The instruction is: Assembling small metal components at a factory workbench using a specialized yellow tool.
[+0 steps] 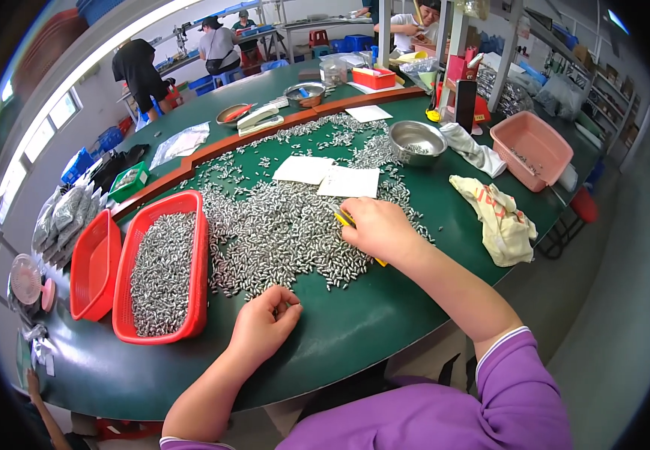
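A broad heap of small shiny metal pieces [287, 232], shaped like short pellets, is spread over the green table [340, 330]. At the heap's right side my right hand [380, 229] grips a yellow tool [345, 218]; only its yellow ends show on either side of my hand, so its full shape is hidden. My left hand [263, 324] rests at the heap's near edge with curled fingers, thumb against the forefinger; anything inside them is hidden. To its left stands a red basket [199, 277] filled with the same metal pieces. Two white paper sheets [347, 181] lie on the heap's far part.
An emptier red basket [94, 274] stands farther left, near bagged pieces [66, 217]. A steel bowl [417, 142], a pink basket [533, 150] and a yellowish cloth [496, 221] are at the right. A reddish-brown ledge [287, 120] crosses the table; people work beyond.
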Motion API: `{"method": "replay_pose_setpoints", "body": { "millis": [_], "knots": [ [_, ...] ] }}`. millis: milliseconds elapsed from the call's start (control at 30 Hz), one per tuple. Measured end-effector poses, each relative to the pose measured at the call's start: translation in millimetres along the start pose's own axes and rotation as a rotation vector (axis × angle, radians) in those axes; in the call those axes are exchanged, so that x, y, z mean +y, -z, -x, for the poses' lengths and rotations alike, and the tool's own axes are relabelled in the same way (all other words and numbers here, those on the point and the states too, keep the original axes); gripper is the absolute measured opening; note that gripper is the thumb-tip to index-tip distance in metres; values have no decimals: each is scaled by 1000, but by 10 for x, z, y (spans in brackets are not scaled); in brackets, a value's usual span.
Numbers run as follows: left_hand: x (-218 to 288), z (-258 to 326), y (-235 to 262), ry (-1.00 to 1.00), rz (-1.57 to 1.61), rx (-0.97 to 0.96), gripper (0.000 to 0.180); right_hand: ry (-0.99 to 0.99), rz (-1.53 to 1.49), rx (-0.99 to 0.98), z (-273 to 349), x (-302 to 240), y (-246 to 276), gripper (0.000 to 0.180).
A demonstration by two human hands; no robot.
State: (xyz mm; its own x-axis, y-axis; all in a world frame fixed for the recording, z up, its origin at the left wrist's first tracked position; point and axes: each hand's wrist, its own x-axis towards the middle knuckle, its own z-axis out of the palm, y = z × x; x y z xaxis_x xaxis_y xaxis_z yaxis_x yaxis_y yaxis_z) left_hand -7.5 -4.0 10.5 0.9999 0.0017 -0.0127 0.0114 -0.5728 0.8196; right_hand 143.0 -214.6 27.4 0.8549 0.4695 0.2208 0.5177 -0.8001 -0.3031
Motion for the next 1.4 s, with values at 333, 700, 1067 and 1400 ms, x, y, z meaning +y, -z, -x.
{"method": "replay_pose_setpoints", "body": {
  "millis": [333, 700, 1067, 1400],
  "knots": [
    [-24, -10, -33, 20, -89, 6, 13, 264, -717, 68, 71, -409, 56, 31],
    [-131, -81, -21, -14, 270, 78, 9, 194, -1076, -265, 279, -436, -224, 24],
    [-104, -7, -6, 29, 562, -26, 11, 189, -1319, -522, 368, -484, -282, 24],
    [-77, -10, 1, 9, 646, -25, 12, 185, -1368, -580, 353, -475, -241, 25]
  ]
}}
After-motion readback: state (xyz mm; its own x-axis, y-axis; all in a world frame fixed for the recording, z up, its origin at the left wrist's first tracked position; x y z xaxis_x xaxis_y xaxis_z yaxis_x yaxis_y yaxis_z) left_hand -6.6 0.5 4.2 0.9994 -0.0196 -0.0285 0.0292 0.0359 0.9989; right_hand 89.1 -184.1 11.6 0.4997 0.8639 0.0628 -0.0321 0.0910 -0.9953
